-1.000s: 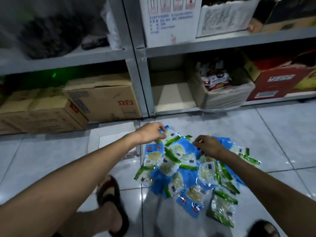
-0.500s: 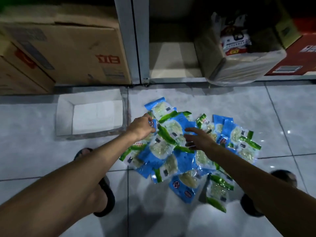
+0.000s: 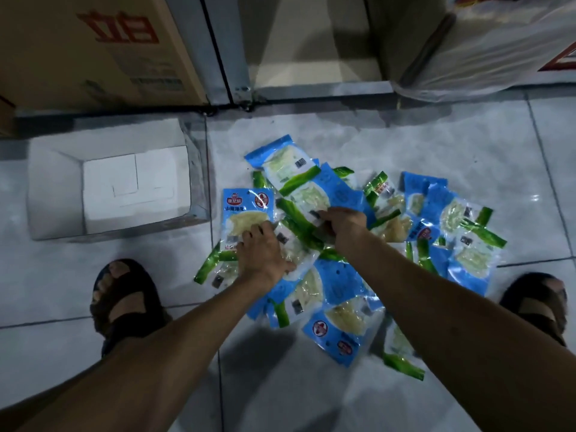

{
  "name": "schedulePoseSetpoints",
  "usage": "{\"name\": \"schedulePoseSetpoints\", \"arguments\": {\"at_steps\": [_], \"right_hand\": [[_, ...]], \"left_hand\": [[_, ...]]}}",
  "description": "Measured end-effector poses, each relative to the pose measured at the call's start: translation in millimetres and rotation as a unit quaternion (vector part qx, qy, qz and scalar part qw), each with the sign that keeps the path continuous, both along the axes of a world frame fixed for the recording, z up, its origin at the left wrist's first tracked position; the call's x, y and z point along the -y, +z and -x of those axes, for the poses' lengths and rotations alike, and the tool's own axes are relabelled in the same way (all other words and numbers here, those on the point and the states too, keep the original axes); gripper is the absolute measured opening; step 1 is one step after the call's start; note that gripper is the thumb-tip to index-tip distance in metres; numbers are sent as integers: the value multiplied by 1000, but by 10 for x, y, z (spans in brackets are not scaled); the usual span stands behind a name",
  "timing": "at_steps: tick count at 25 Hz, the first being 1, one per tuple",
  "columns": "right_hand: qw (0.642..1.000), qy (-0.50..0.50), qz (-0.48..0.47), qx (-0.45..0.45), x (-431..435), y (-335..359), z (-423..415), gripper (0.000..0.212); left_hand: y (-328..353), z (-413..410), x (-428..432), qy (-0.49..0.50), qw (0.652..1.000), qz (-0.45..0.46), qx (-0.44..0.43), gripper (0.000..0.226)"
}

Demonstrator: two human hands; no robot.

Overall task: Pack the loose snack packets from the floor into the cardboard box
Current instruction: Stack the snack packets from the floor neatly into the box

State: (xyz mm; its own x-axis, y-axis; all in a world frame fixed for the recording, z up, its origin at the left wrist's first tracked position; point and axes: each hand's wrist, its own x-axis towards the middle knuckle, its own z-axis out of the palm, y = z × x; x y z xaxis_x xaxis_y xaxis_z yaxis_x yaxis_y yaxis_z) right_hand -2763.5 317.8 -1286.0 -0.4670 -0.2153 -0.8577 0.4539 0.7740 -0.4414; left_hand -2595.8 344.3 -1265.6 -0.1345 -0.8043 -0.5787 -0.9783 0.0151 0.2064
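Note:
A heap of blue, green and clear snack packets (image 3: 339, 288) lies on the tiled floor. Left of it stands an open cardboard box (image 3: 53, 188) with a white inside and nothing in it. My left hand (image 3: 265, 257) is on the left side of the heap, its fingers curled over a blue-fronted packet (image 3: 246, 207) and the ones beneath. My right hand (image 3: 343, 224) is on the middle of the heap, its fingers curled on a packet's edge. Both forearms cover part of the heap.
My sandalled feet stand either side, the left foot (image 3: 121, 297) below the box and the right foot (image 3: 536, 304) past the heap. A metal shelf post (image 3: 218, 57) rises behind, with a brown carton (image 3: 93, 48) left and a plastic-wrapped box (image 3: 498, 42) right.
The view has dropped lower and closer to the floor. Both hands moved down onto the nearer part of the heap, and the blue-fronted packet now lies face up under my left fingers.

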Motion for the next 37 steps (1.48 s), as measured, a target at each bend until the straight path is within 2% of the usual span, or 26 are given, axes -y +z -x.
{"name": "schedulePoseSetpoints", "arguments": {"at_steps": [2, 4, 6, 8, 10, 12, 14, 15, 17, 20, 22, 24, 27, 29, 30, 32, 35, 37], "right_hand": [[1000, 8, -1, -26, -24, -18, 24, 18], [993, 60, 5, -99, -63, -9, 47, 17], [980, 105, 46, -160, -155, 113, 85, 26], [974, 109, 111, -167, -301, 331, 118, 38], [965, 111, 168, -170, -435, 523, 149, 58], [954, 137, 187, -192, -488, 580, 197, 59], [944, 187, 176, -208, -473, 578, 245, 40], [939, 205, 170, -218, -460, 590, 260, 32], [931, 224, 158, -241, -468, 614, 281, 28], [919, 230, 174, -270, -539, 568, 320, 33], [890, 261, 189, -322, -579, 534, 319, 35], [850, 309, 201, -377, -589, 542, 273, 35], [802, 346, 259, -413, -505, 682, 135, 36], [765, 377, 294, -431, -448, 720, 106, 33], [750, 394, 307, -432, -443, 693, 129, 27], [732, 439, 308, -420, -530, 552, 229, 20], [696, 552, 198, -414, -828, 200, 458, 28], [717, 556, 133, -400, -942, 129, 498, 25]], "left_hand": [[-13, -17, 25, 60, 995, -15, -75, 82], [60, -84, 82, 124, 976, -56, -167, 60], [177, -205, 139, 159, 952, -117, -236, 37], [340, -332, 183, 170, 928, -160, -289, 24], [498, -440, 286, 184, 918, -129, -326, 23], [623, -499, 441, 170, 924, -34, -341, 27], [739, -498, 577, 100, 926, 60, -358, 17], [756, -496, 617, 43, 928, 102, -357, 20], [665, -523, 617, -92, 940, 161, -287, 30], [292, -712, 508, -262, 941, 135, -165, 29], [131, -868, 443, -295, 944, 101, -112, 46], [66, -957, 373, -232, 960, 108, -109, 65], [71, -828, 276, 29, 983, 55, -173, 59], [10, -626, 285, 172, 969, -27, -176, 85], [-32, -541, 306, 195, 968, -40, -151, 97], [-103, -429, 332, 183, 980, -14, -74, 106], [-160, -374, 376, 185, 982, 16, -37, 108], [-163, -386, 396, 206, 976, 30, -63, 105]]}}
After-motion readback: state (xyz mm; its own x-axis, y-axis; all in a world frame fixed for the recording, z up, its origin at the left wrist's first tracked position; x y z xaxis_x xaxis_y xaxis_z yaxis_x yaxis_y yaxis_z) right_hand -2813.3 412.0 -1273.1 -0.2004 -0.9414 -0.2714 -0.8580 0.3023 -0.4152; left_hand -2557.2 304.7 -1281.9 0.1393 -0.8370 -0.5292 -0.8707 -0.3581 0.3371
